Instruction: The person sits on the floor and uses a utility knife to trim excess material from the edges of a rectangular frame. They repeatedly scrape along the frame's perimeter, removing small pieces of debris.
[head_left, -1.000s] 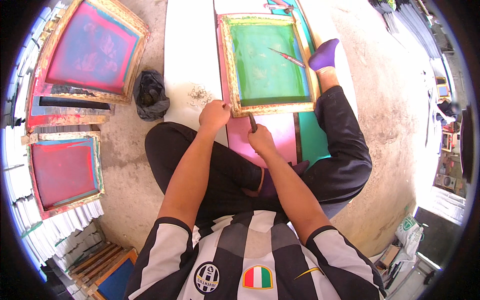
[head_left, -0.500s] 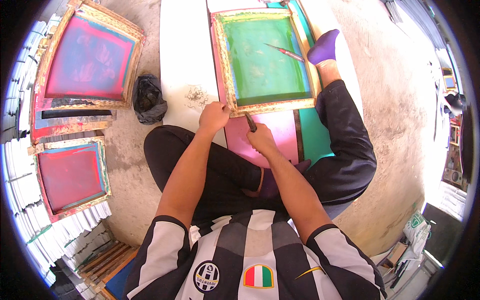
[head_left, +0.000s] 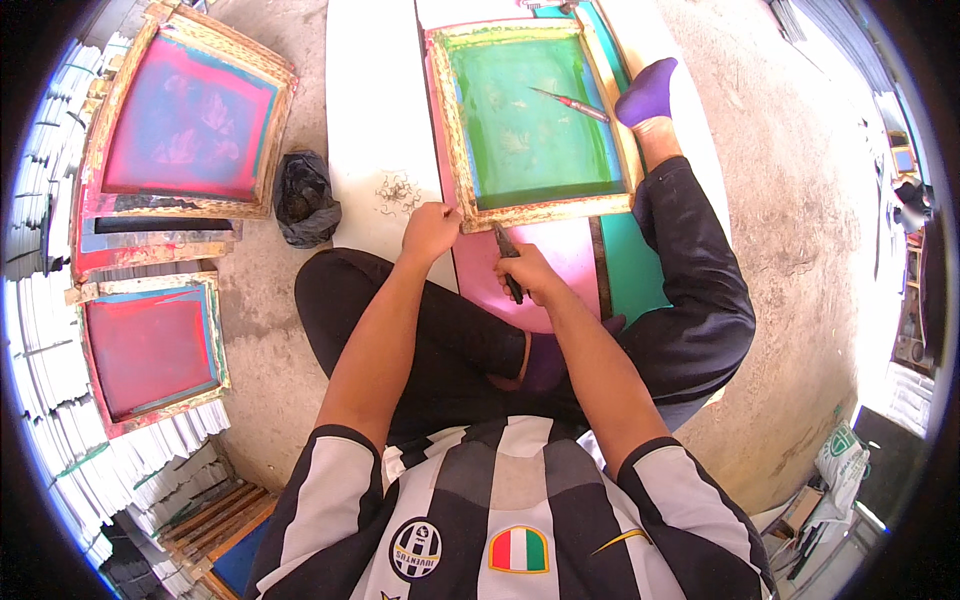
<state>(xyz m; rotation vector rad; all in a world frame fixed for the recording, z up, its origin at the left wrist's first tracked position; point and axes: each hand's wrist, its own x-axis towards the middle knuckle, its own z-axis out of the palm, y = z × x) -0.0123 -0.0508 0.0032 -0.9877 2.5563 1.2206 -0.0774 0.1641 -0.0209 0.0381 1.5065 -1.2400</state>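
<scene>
A wooden screen-printing frame (head_left: 550, 213) with green-stained mesh lies in front of me. At its near left corner, my left hand (head_left: 432, 232) is closed with the fingertips on the wood. Pliers (head_left: 507, 248) are gripped in my right hand (head_left: 532, 272), their dark jaws touching the frame's near edge just right of that corner. On the mesh rests a slim pointed tool with a red handle (head_left: 585, 107). Left of the frame, a small pile of thin bent bits, like pulled staples, (head_left: 398, 192) is scattered on the white surface (head_left: 375, 100).
A crumpled black plastic bag (head_left: 305, 200) sits on the floor to the left. Beyond it lean two more frames, one with a blue-pink mesh (head_left: 190, 120) and one red (head_left: 150, 345), by stacks of paper (head_left: 50, 400). My purple-socked foot (head_left: 648, 92) is beside the frame's right edge.
The pliers' handles have spread apart in my right hand and show more clearly, with the jaws still at the frame edge. My left hand stays at the corner. The view has shifted slightly.
</scene>
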